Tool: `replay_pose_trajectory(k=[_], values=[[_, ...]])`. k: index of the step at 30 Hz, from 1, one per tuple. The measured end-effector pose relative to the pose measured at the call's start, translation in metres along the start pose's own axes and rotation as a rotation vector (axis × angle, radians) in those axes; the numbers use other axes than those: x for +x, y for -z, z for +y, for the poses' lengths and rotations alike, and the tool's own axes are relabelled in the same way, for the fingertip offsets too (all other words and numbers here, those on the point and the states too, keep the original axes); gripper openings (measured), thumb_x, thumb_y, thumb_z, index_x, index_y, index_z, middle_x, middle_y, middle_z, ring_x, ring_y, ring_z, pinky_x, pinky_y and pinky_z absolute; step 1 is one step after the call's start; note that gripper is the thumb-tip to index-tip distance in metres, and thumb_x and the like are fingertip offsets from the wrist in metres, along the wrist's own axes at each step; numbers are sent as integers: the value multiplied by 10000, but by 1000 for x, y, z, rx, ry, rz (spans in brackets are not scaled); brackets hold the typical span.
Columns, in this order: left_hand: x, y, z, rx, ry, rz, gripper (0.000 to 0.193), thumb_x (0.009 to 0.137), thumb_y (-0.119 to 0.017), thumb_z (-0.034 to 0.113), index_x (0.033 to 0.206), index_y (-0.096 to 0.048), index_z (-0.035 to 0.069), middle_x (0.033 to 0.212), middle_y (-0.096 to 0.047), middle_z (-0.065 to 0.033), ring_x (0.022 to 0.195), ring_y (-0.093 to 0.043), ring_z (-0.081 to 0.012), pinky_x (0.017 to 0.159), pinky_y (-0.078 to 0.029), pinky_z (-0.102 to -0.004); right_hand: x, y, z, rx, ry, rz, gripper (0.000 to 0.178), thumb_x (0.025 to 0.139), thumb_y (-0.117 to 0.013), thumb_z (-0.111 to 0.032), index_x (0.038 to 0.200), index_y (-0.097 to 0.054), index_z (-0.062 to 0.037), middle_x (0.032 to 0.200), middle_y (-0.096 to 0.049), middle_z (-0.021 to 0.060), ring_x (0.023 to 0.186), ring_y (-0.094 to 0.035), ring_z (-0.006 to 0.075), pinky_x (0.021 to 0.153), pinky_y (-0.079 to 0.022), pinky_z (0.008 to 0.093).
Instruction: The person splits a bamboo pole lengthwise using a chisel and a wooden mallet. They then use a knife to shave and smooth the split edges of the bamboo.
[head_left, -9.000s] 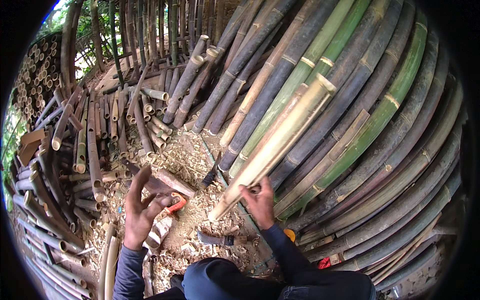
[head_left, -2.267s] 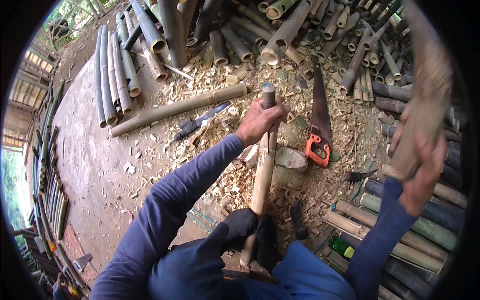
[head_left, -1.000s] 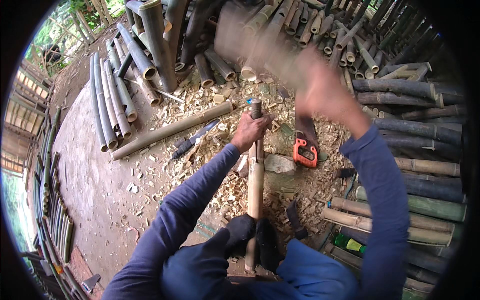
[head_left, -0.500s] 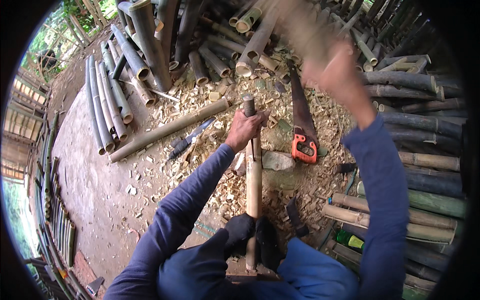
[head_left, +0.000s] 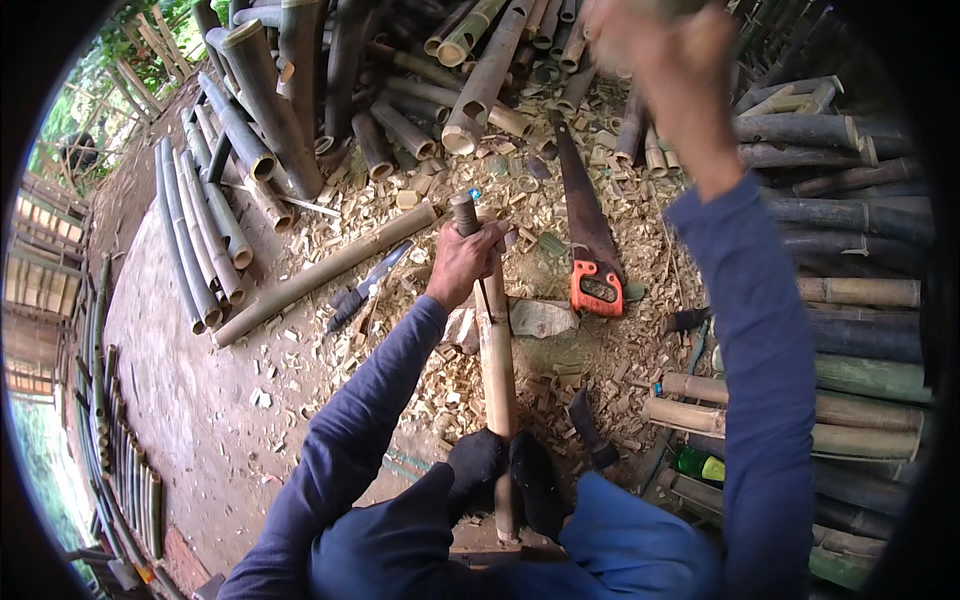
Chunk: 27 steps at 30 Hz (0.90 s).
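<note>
In my left hand (head_left: 466, 262) is a chisel (head_left: 463, 212), its ridged round handle standing up out of the fist. The thin blade points down onto a pale bamboo pole (head_left: 496, 370), where a dark slot shows. My two dark-covered feet (head_left: 476, 462) clamp that pole from either side near its lower end. High at the top edge, my right hand (head_left: 680, 85) is raised, closed and blurred, around a wooden club (head_left: 672, 6) that is mostly cut off by the frame.
An orange-handled saw (head_left: 597, 285) lies right of the pole, beside a flat stone (head_left: 541, 317). A knife (head_left: 365, 290) and a long bamboo pole (head_left: 330, 268) lie left. Wood chips (head_left: 440, 395) cover the ground. Bamboo (head_left: 840, 210) is stacked at right.
My right hand has gone up, carrying the club mostly out of the picture. My left hand still keeps the chisel on the pole. The whole view has shifted slightly.
</note>
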<state>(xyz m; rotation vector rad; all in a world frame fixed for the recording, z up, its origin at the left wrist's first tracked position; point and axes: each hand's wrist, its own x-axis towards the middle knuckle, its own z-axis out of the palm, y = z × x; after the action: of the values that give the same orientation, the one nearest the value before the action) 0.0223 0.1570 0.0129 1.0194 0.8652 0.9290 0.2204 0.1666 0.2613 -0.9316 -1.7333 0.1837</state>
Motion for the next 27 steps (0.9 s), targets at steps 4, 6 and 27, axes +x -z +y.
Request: replay_pose_trajectory(k=[4,6,27], values=[[1,11,-2,-46,17,13,225,948,-666,166,770,-597,47,592,-473,35,435,-387,-44,399,-287,-226,-81,-30,21,-497,-374,-966,512,686,-729,-84,1134,-518,44,758,-632,119,663,-658,244,557,-544,388],[-1,12,-5,-59,41,34,200,945,-670,167,800,-587,57,596,-457,43,442,-375,-44,413,-289,-224,-78,-23,9,-488,-467,-934,467,694,-674,-26,1117,-486,33,773,-601,104,684,-642,228,582,-540,387],[-40,10,-18,-2,-80,87,228,986,-650,239,1051,-634,20,852,-623,-24,776,-591,-122,755,-494,-297,-119,-4,37,-630,1,-706,477,710,-692,25,1139,-490,-16,783,-574,72,642,-582,194,535,-514,348]])
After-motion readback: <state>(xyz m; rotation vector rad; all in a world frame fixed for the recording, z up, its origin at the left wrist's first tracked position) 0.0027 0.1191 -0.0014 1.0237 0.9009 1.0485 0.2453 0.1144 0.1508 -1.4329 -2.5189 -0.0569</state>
